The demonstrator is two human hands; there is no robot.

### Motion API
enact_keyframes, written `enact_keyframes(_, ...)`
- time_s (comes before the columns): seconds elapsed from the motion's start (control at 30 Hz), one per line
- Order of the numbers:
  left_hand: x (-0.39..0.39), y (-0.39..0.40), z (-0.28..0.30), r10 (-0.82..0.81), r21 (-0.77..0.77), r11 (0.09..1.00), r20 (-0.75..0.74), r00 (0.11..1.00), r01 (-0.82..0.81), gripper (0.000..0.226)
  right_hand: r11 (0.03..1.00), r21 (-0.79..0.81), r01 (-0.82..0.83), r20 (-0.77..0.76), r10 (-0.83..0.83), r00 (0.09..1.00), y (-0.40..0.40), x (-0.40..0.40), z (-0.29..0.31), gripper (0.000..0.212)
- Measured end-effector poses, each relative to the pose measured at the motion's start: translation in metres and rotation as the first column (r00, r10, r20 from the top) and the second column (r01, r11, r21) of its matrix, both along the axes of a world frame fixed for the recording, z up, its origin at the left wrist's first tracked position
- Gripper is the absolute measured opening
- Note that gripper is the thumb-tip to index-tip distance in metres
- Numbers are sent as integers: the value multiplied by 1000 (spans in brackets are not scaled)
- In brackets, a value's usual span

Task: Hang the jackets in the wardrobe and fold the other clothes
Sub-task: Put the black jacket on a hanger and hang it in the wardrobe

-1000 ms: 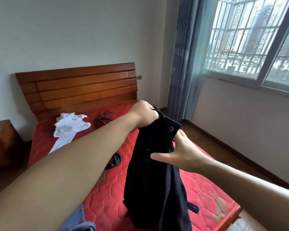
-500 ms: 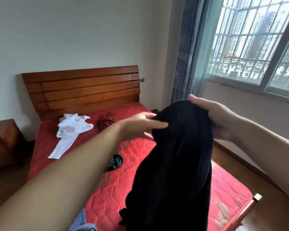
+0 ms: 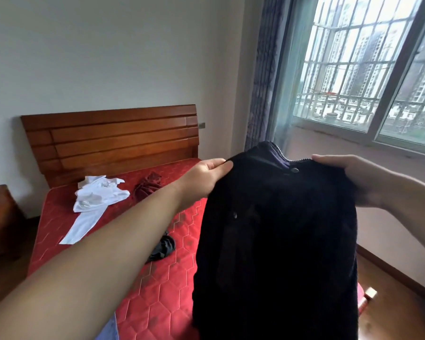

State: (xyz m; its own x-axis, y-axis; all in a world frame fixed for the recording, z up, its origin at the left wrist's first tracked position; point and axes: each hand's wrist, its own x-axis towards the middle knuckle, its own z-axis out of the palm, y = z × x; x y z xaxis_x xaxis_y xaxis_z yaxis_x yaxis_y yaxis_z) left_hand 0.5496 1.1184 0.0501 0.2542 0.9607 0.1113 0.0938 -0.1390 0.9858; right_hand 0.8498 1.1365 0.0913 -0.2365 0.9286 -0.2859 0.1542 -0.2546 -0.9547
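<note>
place: home bedroom | evidence: dbl bed w/ wooden slatted headboard (image 3: 111, 141) & bare red quilted mattress (image 3: 155, 285) – clothes strewn on it, e.g. white garment (image 3: 93, 200) | wooden nightstand (image 3: 0, 217) beside bed | curtain (image 3: 263, 69) by barred window (image 3: 368, 62) – apt towers outside | plain walls, wood floor

A wooden headboard (image 3: 111, 141) stands far left; a barred window (image 3: 368, 69) and blue curtain (image 3: 268, 69) far right.
</note>
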Motion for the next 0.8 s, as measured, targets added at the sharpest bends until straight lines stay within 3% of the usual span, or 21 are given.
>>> enact_keyframes(0.1, 13, -3, 19, 29, 52, 998, 67, 997, -33, 31, 998, 42, -45, 150, 39, 988, -1, 4, 1, 49)
enact_keyframes(0.2, 31, -4, 34, 14, 79, 997, 35, 999, -17, 35, 963, 260, -73, 437, -50, 898, -8, -6, -4, 26)
enact_keyframes(0.23, 37, -4, 37, 12, 78, 997, 34, 999, -15, 37, 935, 345, -80, 463, -96, 881, -11, -13, -6, 24)
enact_keyframes(0.3, 50, -4, 40, -3, 60, 998, 45, 999, 0, 42, 828, 547, -124, 420, -143, 896, -20, -33, -9, 49)
enact_keyframes(0.37, 58, -3, 41, -54, 42, 998, 42, 998, 52, 39, 756, 616, -223, 381, -38, 924, -24, -50, -13, 61)
enact_keyframes(0.47, 56, 0, 37, -145, 46, 989, 21, 989, 144, 32, 929, 284, -238, 86, 222, 971, -27, -67, -16, 32)
enact_keyframes(0.57, 41, 3, 30, -121, 72, 991, 69, 990, 116, 31, 971, 34, -237, -16, 237, 971, -22, -72, -30, 37)
enact_keyframes(0.7, 13, 4, 20, -106, 51, 994, 109, 988, 100, 31, 983, 180, -30, -137, 55, 989, -20, -82, -27, 22)
enact_keyframes(0.8, 6, -1, 1, 127, 141, 984, -120, 985, -110, 26, 965, 258, 43, -132, -8, 991, -16, -94, 3, 20)
